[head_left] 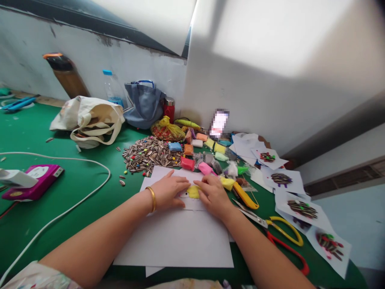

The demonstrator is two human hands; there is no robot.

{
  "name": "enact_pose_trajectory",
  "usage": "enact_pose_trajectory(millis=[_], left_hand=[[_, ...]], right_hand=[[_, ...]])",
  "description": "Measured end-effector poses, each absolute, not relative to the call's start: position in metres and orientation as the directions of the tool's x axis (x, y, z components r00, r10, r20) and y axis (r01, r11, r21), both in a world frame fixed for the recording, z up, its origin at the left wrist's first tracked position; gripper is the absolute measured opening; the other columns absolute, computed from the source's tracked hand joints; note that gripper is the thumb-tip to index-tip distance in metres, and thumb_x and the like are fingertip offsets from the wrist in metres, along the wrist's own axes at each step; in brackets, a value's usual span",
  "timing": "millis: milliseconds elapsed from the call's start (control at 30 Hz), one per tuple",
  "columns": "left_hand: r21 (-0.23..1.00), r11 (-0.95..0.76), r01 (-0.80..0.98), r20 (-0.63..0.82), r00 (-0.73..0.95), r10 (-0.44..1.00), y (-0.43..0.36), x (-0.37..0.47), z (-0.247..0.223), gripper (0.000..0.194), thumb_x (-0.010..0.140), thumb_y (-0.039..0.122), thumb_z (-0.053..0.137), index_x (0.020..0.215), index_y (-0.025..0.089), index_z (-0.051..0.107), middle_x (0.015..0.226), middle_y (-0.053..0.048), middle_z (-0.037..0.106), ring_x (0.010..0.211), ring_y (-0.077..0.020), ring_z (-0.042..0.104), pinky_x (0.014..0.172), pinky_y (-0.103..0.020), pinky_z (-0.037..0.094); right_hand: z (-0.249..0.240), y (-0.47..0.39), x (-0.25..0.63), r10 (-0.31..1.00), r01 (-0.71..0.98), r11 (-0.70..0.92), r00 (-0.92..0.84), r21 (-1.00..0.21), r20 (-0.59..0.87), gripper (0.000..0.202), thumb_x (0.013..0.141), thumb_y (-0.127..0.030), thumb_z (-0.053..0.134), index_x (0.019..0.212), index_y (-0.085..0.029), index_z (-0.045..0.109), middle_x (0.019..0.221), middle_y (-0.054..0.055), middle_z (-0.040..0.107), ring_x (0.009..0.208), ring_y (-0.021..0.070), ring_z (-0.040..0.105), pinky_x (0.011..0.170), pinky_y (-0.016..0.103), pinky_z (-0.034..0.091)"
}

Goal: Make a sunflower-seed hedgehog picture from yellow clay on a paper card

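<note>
A flat piece of yellow modelling clay [194,192] lies on a small white sheet, with a dark dot near its left edge. That sheet rests on larger white paper [177,241]. My left hand [173,189], with a gold bangle at the wrist, lies on the paper left of the clay, fingers stretched out. From the right, my right hand [215,196] touches the clay's edge with slightly bent, parted fingertips. Just beyond are packets of coloured clay, among them a pink one [205,168] and a red one [187,163].
Sunflower seeds [152,154] are heaped behind my left hand. Scissors [267,222] and a yellow utility knife [245,196] lie right of my right hand. Cards with seed pictures [303,208] line the right edge. A white cable [90,192] and magenta power strip [34,182] are left.
</note>
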State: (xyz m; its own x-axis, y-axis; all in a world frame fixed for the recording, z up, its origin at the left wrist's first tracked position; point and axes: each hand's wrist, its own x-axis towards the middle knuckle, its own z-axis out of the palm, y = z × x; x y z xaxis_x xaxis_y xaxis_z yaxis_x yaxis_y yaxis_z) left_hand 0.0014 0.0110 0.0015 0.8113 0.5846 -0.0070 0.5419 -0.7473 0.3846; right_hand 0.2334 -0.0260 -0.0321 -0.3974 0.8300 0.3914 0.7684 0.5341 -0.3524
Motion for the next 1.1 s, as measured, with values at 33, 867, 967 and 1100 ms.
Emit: enact_pose_trajectory(millis=[33,867,967,1100], left_hand=[[0.378,-0.749,0.544,0.003,0.808,0.589,0.010,0.002,0.000,0.062,0.075,0.047,0.071,0.131,0.025,0.053,0.137,-0.011,0.055,0.125,-0.0275,0.051,0.116,-0.056,0.012],[0.364,-0.741,0.565,-0.034,0.803,0.596,0.011,0.005,0.004,0.058,0.071,0.046,0.075,0.121,0.021,0.061,0.136,-0.012,0.057,0.126,-0.0278,0.051,0.117,-0.053,0.014],[0.372,-0.732,0.571,-0.048,0.799,0.599,0.011,0.005,0.005,0.059,0.071,0.045,0.076,0.122,0.020,0.060,0.137,-0.013,0.056,0.128,-0.0277,0.050,0.117,-0.053,0.014],[0.373,-0.727,0.576,-0.056,0.796,0.603,0.010,0.005,0.007,0.058,0.071,0.045,0.075,0.122,0.020,0.061,0.137,-0.014,0.056,0.128,-0.0280,0.050,0.117,-0.054,0.014]], right_hand=[[-0.032,-0.025,0.234,0.832,0.769,0.531,-0.392,-0.356,0.393,0.034,0.085,-0.019,0.057,0.117,-0.024,0.068,0.096,0.007,0.056,0.091,0.0222,0.050,0.083,0.038,0.040],[-0.021,-0.038,0.224,0.795,0.753,0.604,-0.547,-0.261,0.261,0.037,0.086,-0.021,0.058,0.121,-0.034,0.063,0.108,0.005,0.054,0.101,0.0224,0.047,0.094,0.039,0.034],[-0.021,-0.038,0.223,0.800,0.764,0.596,-0.540,-0.246,0.260,0.036,0.087,-0.021,0.058,0.120,-0.033,0.063,0.109,0.005,0.054,0.101,0.0229,0.046,0.092,0.039,0.034],[-0.020,-0.040,0.222,0.800,0.775,0.591,-0.529,-0.222,0.284,0.036,0.086,-0.021,0.059,0.119,-0.033,0.064,0.109,0.005,0.055,0.101,0.0235,0.047,0.091,0.039,0.034]])
